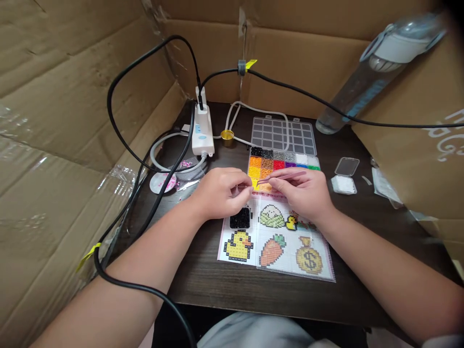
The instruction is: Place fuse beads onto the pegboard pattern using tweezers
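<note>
Pink tweezers (286, 176) are gripped in my right hand (306, 192), their bent tip over the yellow beads of the compartment bead box (278, 166). My left hand (226, 191) has its fingers curled and pinched at the box's left front corner. Whatever may be between those fingertips is hidden. Below that hand stands a small clear tray of black beads (240, 218) on the pattern sheet (232, 255). The sheet shows a yellow duck pattern (238, 245), a carrot pattern (272, 250) and a money bag pattern (309, 256). A small beaded duck (291, 223) lies near my right wrist.
A white power strip (203, 130) with black cables stands back left, beside a gold-coloured cup (227, 138). The box's clear lid (283, 136) lies behind it. At right are a small white container (343, 184) and a leaning water bottle (377, 72). Cardboard walls surround the table.
</note>
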Available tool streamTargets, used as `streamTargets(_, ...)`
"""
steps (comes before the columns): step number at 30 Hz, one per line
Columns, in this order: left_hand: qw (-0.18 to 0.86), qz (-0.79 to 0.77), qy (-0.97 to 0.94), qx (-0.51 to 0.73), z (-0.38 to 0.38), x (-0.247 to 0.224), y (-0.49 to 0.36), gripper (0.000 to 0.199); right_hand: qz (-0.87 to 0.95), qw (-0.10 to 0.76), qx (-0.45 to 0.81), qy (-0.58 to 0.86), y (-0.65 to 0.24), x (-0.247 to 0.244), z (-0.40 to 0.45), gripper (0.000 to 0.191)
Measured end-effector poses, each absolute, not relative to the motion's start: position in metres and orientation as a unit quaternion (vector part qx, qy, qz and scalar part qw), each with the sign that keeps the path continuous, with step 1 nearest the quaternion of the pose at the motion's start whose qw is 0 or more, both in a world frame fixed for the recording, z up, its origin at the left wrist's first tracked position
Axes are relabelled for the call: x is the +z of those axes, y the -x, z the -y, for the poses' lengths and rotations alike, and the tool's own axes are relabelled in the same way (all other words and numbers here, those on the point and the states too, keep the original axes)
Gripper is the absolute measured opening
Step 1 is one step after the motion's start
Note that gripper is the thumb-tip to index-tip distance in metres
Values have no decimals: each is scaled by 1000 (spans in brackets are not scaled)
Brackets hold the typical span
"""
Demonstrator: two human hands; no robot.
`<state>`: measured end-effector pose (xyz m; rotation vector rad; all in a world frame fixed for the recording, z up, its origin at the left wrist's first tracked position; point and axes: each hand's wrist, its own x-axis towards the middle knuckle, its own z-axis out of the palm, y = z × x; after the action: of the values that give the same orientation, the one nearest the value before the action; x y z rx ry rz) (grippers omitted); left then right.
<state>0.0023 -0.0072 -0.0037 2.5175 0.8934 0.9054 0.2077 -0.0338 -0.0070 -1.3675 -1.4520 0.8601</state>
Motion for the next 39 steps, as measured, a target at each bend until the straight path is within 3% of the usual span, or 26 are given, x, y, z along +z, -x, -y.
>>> streamTargets(7, 166, -315, -879, 315, 8, -4, -3, 14, 607, 465, 301, 570, -209, -11, 36, 5)
streamTargets(39, 165, -314, -880, 317, 7, -3, -2, 14, 590, 468, 330, 570, -208, -9, 36, 7)
